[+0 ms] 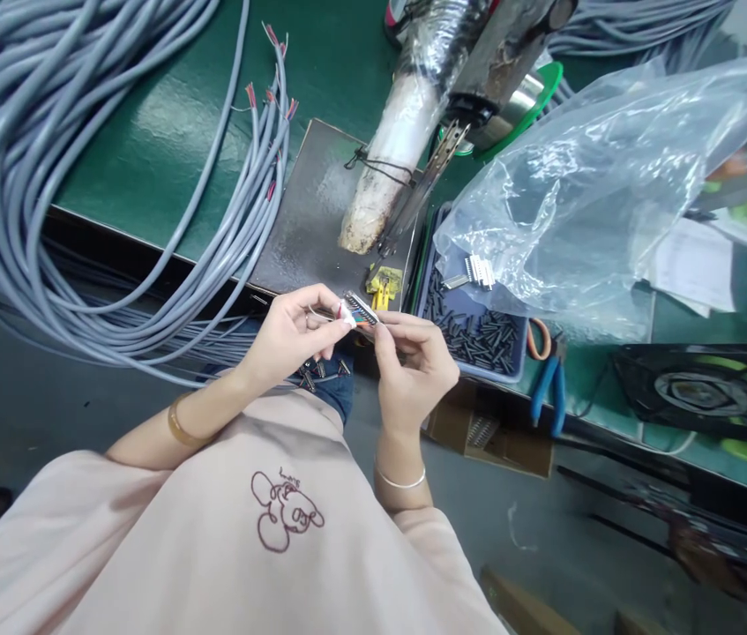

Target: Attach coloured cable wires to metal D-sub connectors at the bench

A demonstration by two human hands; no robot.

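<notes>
My left hand point(303, 333) pinches the white-wrapped end of a cable point(347, 315), with thin coloured wires fanning out of it. Those wires run to a multi-pin connector point(361, 308), which my right hand point(413, 357) grips between thumb and fingers. Both hands are close together in front of the bench edge, almost touching. Just behind them lies a yellow piece point(384, 287) on the dark board point(310, 212). Several more small connectors point(312, 375) rest on my lap below the left hand.
Thick loops of grey cable point(29, 159) hang at the left, their stripped ends on the green bench point(168, 115). A soldering-type fixture with a white wrapped tube point(386, 150) stands behind. At right are a bin of black sleeves point(479, 339), a plastic bag point(558, 203), blue pliers point(550, 388) and a fan point(710, 388).
</notes>
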